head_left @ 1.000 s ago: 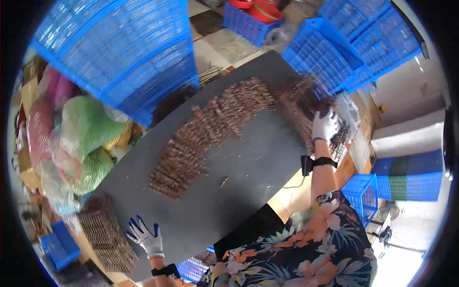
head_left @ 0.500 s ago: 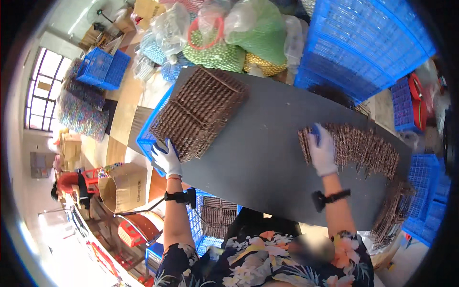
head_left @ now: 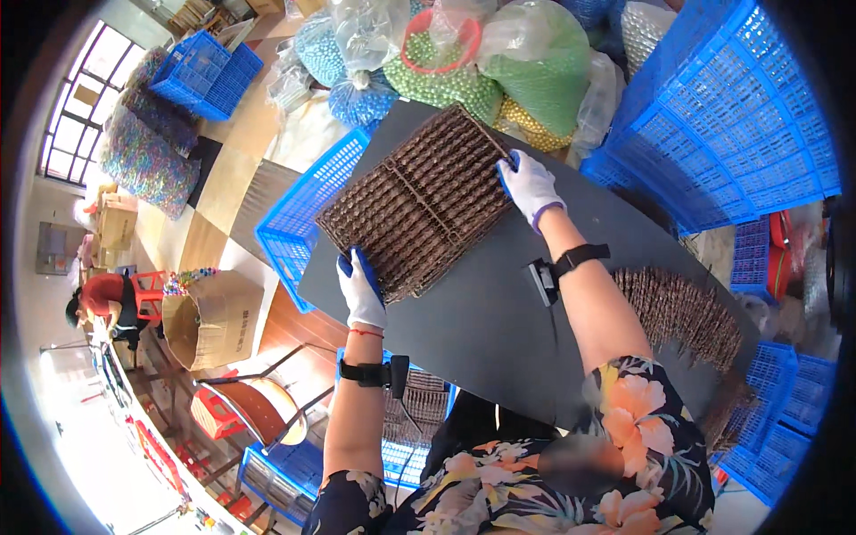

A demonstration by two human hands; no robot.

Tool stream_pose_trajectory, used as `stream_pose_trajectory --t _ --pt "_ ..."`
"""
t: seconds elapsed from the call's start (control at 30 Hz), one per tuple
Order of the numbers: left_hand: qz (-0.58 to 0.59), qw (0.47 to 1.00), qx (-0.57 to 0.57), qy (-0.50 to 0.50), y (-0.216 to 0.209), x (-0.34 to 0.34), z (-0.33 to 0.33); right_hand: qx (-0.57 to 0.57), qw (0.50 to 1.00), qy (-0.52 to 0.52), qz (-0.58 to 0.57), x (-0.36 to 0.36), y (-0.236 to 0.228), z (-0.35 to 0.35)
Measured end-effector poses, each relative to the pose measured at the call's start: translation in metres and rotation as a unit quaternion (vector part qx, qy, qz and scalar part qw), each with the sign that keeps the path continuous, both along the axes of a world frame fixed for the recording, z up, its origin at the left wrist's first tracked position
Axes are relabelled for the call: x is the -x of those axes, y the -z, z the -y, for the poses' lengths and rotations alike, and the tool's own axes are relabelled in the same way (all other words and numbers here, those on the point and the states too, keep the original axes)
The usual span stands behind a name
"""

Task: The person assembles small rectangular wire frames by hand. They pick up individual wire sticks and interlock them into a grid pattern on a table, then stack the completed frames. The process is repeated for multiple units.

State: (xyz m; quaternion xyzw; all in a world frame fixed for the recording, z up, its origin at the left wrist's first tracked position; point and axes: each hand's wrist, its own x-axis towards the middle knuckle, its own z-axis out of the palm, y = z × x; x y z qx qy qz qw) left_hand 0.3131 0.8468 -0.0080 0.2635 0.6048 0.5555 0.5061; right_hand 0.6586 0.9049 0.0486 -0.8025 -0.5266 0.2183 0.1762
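A dark brown rectangular rack (head_left: 419,201) of many parallel, beaded-looking rods, with a cross bar over its middle, lies at a slant over the dark grey tabletop (head_left: 499,303). My left hand (head_left: 361,290), in a white glove with blue on the palm side, grips its near left edge. At its far right corner my right hand (head_left: 532,187), gloved alike, has its fingers closed round the frame. Part of each hand's fingers is hidden. A fanned heap of similar brown rods (head_left: 682,312) lies on the right of the table, beyond my right forearm.
A blue plastic crate (head_left: 303,209) stands against the table's left end. Tall blue crates (head_left: 713,125) rise at the far right. Bags of green beads (head_left: 446,89) sit behind the table. A chair (head_left: 254,406) and a person in red (head_left: 102,299) are to the left.
My right hand has left the rod heap and swung left to the rack's far corner. The rack now lies turned and shifted, with both hands on it. The whole view has shifted too.
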Motion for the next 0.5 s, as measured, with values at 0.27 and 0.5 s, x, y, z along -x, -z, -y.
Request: stream_pose_trajectory --t 0.27,0.5 --pt "-0.079 0.993 -0.083 -0.019 -0.069 -0.014 0.007 -0.216 0.974 0.057 -0.047 -0.004 -0.006 0.031" --pt "0.108 0.98 -0.128 0.106 -0.096 0.029 0.061 -0.274 0.798 0.118 -0.523 -0.001 -0.056 0.128"
